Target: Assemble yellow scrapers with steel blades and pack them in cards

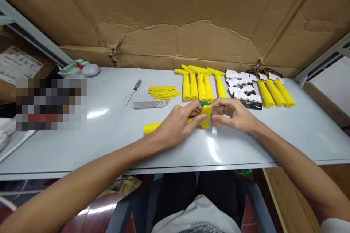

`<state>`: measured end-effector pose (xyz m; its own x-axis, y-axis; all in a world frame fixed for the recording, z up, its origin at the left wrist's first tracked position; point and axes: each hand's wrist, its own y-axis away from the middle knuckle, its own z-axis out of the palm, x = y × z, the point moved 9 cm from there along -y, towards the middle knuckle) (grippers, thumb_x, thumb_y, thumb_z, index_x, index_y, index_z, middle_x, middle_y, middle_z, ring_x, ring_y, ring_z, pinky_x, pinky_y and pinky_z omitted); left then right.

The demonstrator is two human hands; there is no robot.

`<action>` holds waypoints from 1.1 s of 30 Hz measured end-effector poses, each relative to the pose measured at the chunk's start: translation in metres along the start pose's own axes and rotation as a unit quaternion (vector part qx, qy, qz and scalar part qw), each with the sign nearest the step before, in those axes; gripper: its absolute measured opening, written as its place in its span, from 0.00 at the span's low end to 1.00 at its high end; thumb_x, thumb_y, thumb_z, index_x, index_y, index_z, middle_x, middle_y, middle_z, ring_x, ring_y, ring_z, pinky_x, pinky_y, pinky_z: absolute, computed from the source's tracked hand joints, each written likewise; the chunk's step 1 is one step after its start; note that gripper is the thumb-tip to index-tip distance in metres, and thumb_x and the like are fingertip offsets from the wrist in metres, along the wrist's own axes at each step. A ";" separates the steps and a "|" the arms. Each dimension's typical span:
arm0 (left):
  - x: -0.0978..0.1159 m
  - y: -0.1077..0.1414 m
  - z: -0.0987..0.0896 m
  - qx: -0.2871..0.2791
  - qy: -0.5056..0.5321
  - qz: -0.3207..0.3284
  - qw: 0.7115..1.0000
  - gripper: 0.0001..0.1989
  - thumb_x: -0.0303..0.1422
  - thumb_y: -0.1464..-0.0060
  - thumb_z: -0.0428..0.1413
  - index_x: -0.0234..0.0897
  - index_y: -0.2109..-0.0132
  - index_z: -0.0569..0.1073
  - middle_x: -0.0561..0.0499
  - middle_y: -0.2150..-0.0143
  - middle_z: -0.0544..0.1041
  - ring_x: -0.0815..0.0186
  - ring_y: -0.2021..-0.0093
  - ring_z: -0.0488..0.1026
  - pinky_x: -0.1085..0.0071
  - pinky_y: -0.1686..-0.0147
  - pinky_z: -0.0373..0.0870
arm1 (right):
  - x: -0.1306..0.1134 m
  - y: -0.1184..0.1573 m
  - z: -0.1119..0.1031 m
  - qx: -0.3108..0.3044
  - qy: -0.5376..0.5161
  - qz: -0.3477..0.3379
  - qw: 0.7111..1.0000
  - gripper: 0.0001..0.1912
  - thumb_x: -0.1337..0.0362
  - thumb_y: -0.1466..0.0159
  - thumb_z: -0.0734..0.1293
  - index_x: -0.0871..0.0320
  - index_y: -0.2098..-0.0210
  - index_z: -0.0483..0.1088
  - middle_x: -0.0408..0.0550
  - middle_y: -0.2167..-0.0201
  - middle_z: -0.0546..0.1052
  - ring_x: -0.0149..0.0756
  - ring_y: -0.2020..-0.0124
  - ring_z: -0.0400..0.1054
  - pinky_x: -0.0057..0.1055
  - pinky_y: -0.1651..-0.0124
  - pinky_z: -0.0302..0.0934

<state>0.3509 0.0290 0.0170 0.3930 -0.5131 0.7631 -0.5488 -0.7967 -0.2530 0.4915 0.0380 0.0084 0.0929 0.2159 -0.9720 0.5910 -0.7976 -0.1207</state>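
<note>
My left hand (179,123) is closed around a yellow scraper (206,117). The scraper's handle points left under my palm, and its flat head faces my right hand. With fingers bent and pinched, my right hand (232,113) touches the right side of that head. A thin shiny strip shows below those fingertips; most of it is hidden by them. Just behind the head, a bit of green (204,103) shows between the two hands. Small metal pieces (248,134), too small to name, lie by my right wrist.
Behind my hands lie several yellow scraper handles (201,84), thin yellow strips (163,93), clear-wrapped blades (150,104) and a screwdriver (133,93). Black-and-white cards (247,99) and carded scrapers (276,93) are at right. A mouse (91,69) sits far left; cardboard (175,14) backs the table.
</note>
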 end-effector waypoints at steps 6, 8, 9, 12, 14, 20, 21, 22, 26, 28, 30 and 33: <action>-0.006 -0.001 -0.003 0.019 0.016 -0.037 0.999 0.14 0.43 0.32 0.57 0.38 0.63 0.70 0.54 0.67 0.79 0.66 0.67 0.77 0.69 0.65 0.69 | -0.002 0.001 -0.004 -0.014 0.091 0.017 0.996 0.11 0.55 0.33 0.76 0.56 0.61 0.77 0.43 0.70 0.84 0.34 0.68 0.81 0.32 0.59 0.75; -0.003 -0.002 -0.005 0.023 0.011 -0.031 0.999 0.15 0.42 0.32 0.57 0.38 0.64 0.69 0.54 0.68 0.77 0.67 0.68 0.76 0.70 0.66 0.69 | -0.005 0.001 -0.006 -0.003 0.132 0.009 0.991 0.11 0.55 0.32 0.76 0.56 0.62 0.78 0.43 0.70 0.84 0.34 0.69 0.80 0.31 0.61 0.74; -0.001 -0.002 -0.007 0.026 0.006 -0.023 0.999 0.15 0.41 0.32 0.57 0.38 0.65 0.68 0.55 0.69 0.76 0.68 0.69 0.75 0.71 0.67 0.69 | -0.007 0.002 -0.008 0.001 0.151 0.006 0.989 0.11 0.55 0.32 0.75 0.56 0.62 0.78 0.43 0.70 0.84 0.33 0.70 0.80 0.30 0.62 0.72; 0.007 -0.003 -0.016 0.045 -0.010 0.016 0.999 0.14 0.40 0.31 0.56 0.38 0.64 0.67 0.55 0.69 0.76 0.69 0.70 0.74 0.73 0.68 0.70 | -0.013 0.002 -0.023 0.042 0.236 -0.014 0.971 0.11 0.55 0.32 0.75 0.56 0.64 0.79 0.43 0.72 0.82 0.32 0.73 0.76 0.30 0.67 0.67; 0.016 -0.001 -0.025 0.078 -0.054 0.074 0.993 0.13 0.38 0.30 0.56 0.39 0.63 0.67 0.55 0.69 0.77 0.70 0.71 0.75 0.73 0.70 0.70 | -0.020 0.004 -0.038 0.088 0.324 -0.034 0.941 0.10 0.57 0.31 0.73 0.57 0.65 0.80 0.44 0.71 0.82 0.32 0.73 0.73 0.31 0.68 0.64; 0.037 0.018 -0.031 0.213 -0.250 0.311 0.892 0.02 0.29 0.31 0.57 0.37 0.53 0.72 0.47 0.59 0.85 0.65 0.64 0.82 0.68 0.63 0.80 | -0.005 0.002 -0.039 0.056 0.571 0.001 0.819 0.15 0.60 0.31 0.70 0.56 0.47 0.78 0.50 0.54 0.83 0.36 0.67 0.73 0.35 0.63 0.59; 0.038 0.021 -0.029 0.224 -0.263 0.337 0.876 0.04 0.26 0.32 0.56 0.37 0.51 0.72 0.45 0.56 0.86 0.63 0.60 0.84 0.66 0.59 0.83 | 0.000 0.001 -0.036 0.047 0.589 0.013 0.807 0.16 0.60 0.30 0.68 0.55 0.44 0.77 0.50 0.52 0.82 0.38 0.66 0.74 0.35 0.65 0.57; 0.039 0.024 -0.025 0.230 -0.278 0.364 0.859 0.06 0.24 0.33 0.56 0.37 0.51 0.72 0.44 0.53 0.86 0.62 0.57 0.85 0.64 0.56 0.84 | 0.004 0.000 -0.034 0.042 0.601 0.023 0.798 0.17 0.60 0.29 0.67 0.54 0.42 0.77 0.51 0.51 0.82 0.39 0.64 0.74 0.34 0.66 0.55; 0.042 0.031 -0.009 0.209 -0.337 0.434 0.809 0.06 0.24 0.35 0.58 0.33 0.52 0.73 0.38 0.53 0.87 0.56 0.56 0.86 0.60 0.57 0.87 | 0.014 -0.003 -0.026 0.040 0.616 0.034 0.786 0.18 0.61 0.27 0.63 0.55 0.40 0.75 0.52 0.53 0.81 0.40 0.64 0.74 0.34 0.68 0.51; 0.043 0.033 -0.006 0.198 -0.345 0.446 0.802 0.05 0.26 0.34 0.58 0.32 0.52 0.74 0.37 0.53 0.87 0.56 0.57 0.86 0.59 0.59 0.87 | 0.014 -0.004 -0.026 0.046 0.621 0.021 0.782 0.18 0.62 0.28 0.64 0.56 0.42 0.76 0.53 0.53 0.80 0.40 0.65 0.73 0.34 0.68 0.52; 0.045 0.034 -0.006 0.195 -0.343 0.451 0.800 0.06 0.26 0.34 0.57 0.32 0.51 0.75 0.37 0.54 0.87 0.56 0.58 0.86 0.60 0.60 0.87 | 0.008 -0.003 -0.028 0.062 0.628 -0.005 0.776 0.16 0.63 0.29 0.64 0.57 0.45 0.77 0.54 0.52 0.80 0.40 0.64 0.73 0.34 0.68 0.53; 0.049 0.038 -0.007 0.201 -0.342 0.469 0.789 0.05 0.24 0.35 0.58 0.30 0.53 0.75 0.35 0.54 0.87 0.55 0.59 0.86 0.60 0.62 0.87 | -0.007 0.002 -0.035 0.114 0.639 -0.058 0.758 0.15 0.64 0.32 0.65 0.59 0.48 0.76 0.53 0.52 0.81 0.39 0.66 0.73 0.35 0.68 0.55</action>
<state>0.3445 -0.0239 0.0492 0.3352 -0.8797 -0.3374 -0.6107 0.0699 -0.7888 0.5203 0.0544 0.0223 0.8376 0.5459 0.0197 0.5145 -0.7763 -0.3642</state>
